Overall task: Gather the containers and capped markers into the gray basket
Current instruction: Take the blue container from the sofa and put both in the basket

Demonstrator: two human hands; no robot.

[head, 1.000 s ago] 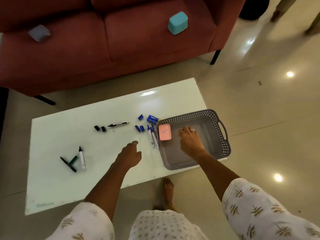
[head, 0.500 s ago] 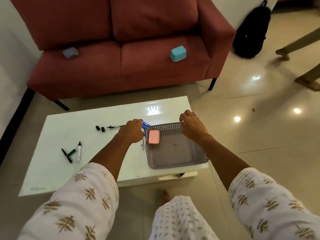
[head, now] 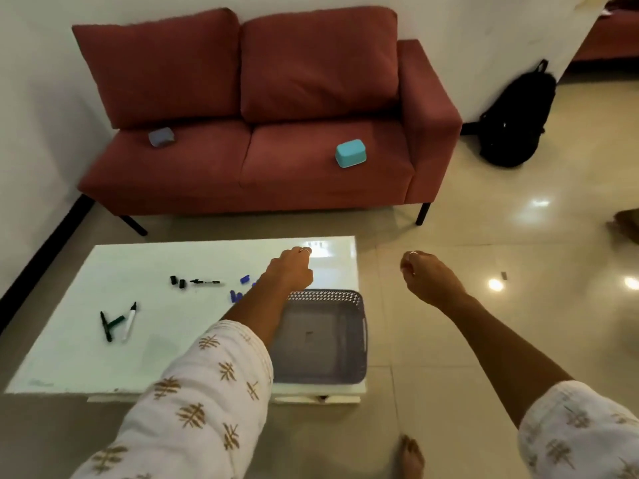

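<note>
The view is lifted since a moment ago, so the whole red sofa (head: 262, 126) is seen, and both hands are raised past the gray basket (head: 359, 340) on the white table (head: 86, 340). The teal container (head: 350, 153) and gray container (head: 161, 136) should be fetched from the sofa seat. The right hand (head: 428, 281) is curled, empty. The left hand (head: 292, 271) is curled; a grip cannot be told. Markers (head: 117, 323) lie uncapped.

white sleeves (head: 207, 385), tan motifs; rings on fingers (head: 304, 251)

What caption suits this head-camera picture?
Both hands reach past the gray basket toward the sofa's teal container.
</note>
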